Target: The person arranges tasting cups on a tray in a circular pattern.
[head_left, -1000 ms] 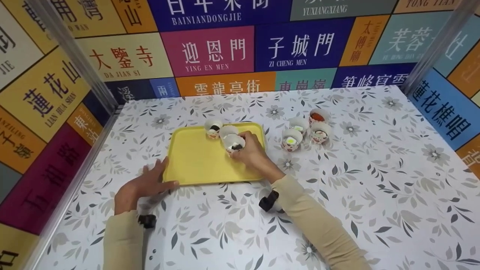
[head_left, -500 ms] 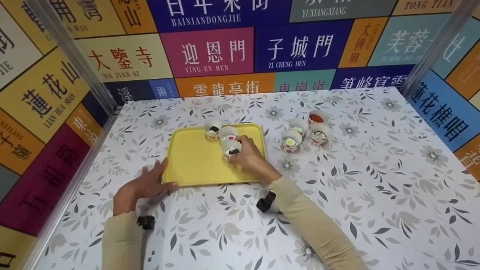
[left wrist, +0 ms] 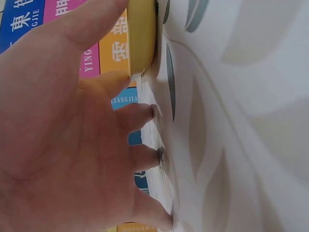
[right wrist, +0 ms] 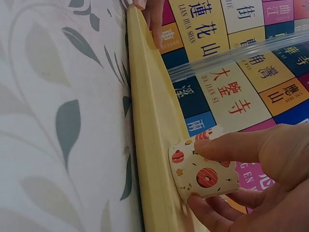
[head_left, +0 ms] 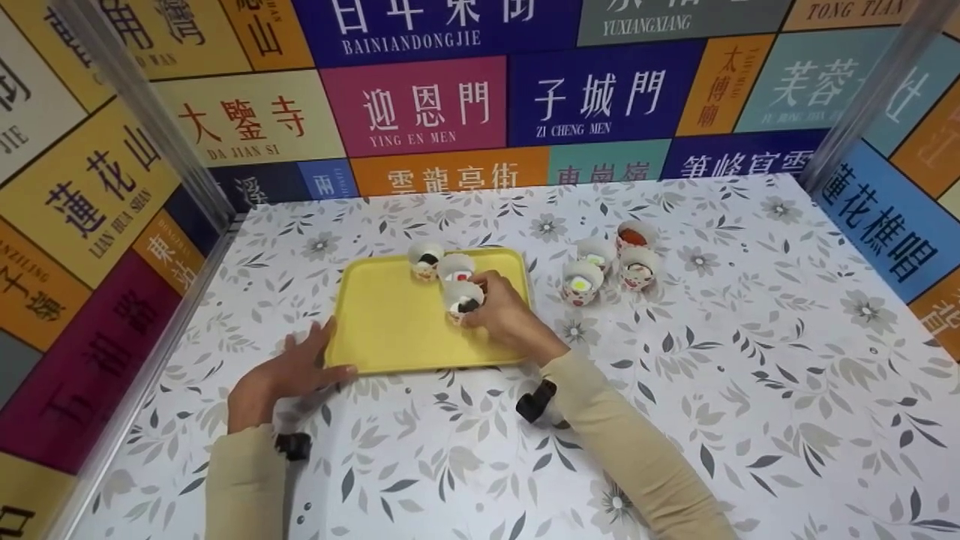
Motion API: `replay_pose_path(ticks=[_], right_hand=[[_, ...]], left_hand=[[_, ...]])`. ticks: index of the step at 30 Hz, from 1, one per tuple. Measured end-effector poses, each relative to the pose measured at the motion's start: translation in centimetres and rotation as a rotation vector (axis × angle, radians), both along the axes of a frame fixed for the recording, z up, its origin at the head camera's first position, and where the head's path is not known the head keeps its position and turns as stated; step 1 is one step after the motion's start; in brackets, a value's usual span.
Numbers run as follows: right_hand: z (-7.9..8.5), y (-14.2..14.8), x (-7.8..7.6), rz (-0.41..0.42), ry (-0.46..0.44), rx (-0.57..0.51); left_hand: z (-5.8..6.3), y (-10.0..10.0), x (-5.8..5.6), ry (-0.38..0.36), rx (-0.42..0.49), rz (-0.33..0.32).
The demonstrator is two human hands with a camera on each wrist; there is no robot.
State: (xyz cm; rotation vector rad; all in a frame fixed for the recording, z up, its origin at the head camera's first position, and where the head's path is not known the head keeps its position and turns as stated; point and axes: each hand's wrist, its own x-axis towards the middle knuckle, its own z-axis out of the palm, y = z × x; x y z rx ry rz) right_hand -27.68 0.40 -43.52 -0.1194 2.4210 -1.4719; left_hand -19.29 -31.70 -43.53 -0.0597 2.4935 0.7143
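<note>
In the head view a yellow tray (head_left: 394, 322) lies on the flowered tabletop. My right hand (head_left: 511, 315) holds a white patterned paper baking cup (head_left: 456, 313) with white and black contents, fingers and thumb around its side. In the right wrist view this cup looks upright, its base at the tray surface; whether it touches is unclear. Behind it are a cup with a red spot on white (head_left: 457, 267) and, to the left, a cup with a black-and-white piece (head_left: 426, 264). My left hand (head_left: 296, 364) touches the tray's near left corner, thumb and fingers spread and fairly straight.
Right of the tray stand several more paper cups: one with a yellow-centred white piece (head_left: 582, 286), one with greenish-white contents (head_left: 595, 253), one with red (head_left: 634, 236), one with pinkish-white (head_left: 639, 271). A signboard-print wall (head_left: 435, 105) rises behind the table.
My right hand has brought its cup slightly toward me and down, away from the red-spotted cup, which now shows more. Over the last half second little has moved; the left hand stays at the corner.
</note>
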Motion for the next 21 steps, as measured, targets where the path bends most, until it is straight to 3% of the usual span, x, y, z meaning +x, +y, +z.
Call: replay_pose_path(ticks=[21], right_hand=[[1.3, 1.1, -0.1, 0.047, 0.032, 0.076]], left_hand=[[0.1, 0.0, 0.0, 0.002, 0.009, -0.017]])
